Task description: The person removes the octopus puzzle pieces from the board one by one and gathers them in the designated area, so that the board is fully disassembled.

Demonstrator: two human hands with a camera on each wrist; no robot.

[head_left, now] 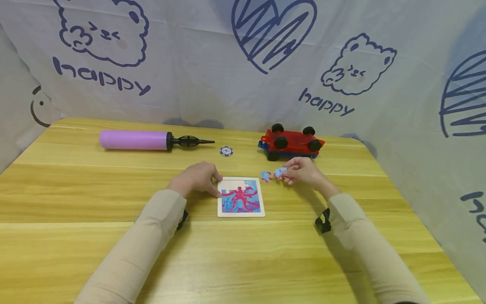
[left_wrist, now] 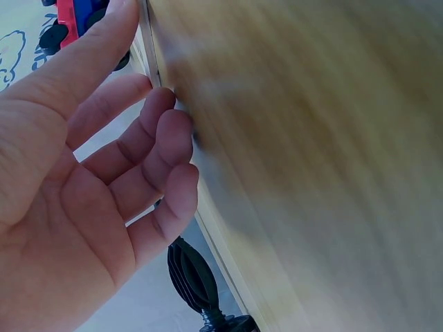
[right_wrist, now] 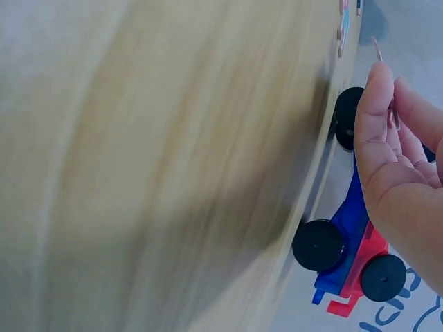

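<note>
A square jigsaw puzzle (head_left: 241, 202) with a pink octopus picture lies in a white-framed tray (head_left: 241, 214); a pale gap shows at its upper left. My left hand (head_left: 196, 179) rests at the tray's left side, thumb and forefinger touching its edge. In the left wrist view its other fingers (left_wrist: 176, 135) are loosely bent with nothing in them. Right of the tray, my right hand (head_left: 303, 172) pinches a blue and pink puzzle piece (head_left: 280, 172) between thumb and fingers; the piece shows edge-on in the right wrist view. A second puzzle piece (head_left: 265, 177) lies just left of it.
Behind my right hand a red and blue toy car (head_left: 294, 141) stands, black wheels facing up. A poker chip (head_left: 226, 151) lies at the back centre, with a purple hand pump (head_left: 134, 140) to its left. A printed white cloth (head_left: 205, 63) hangs behind the wooden table (head_left: 243, 261).
</note>
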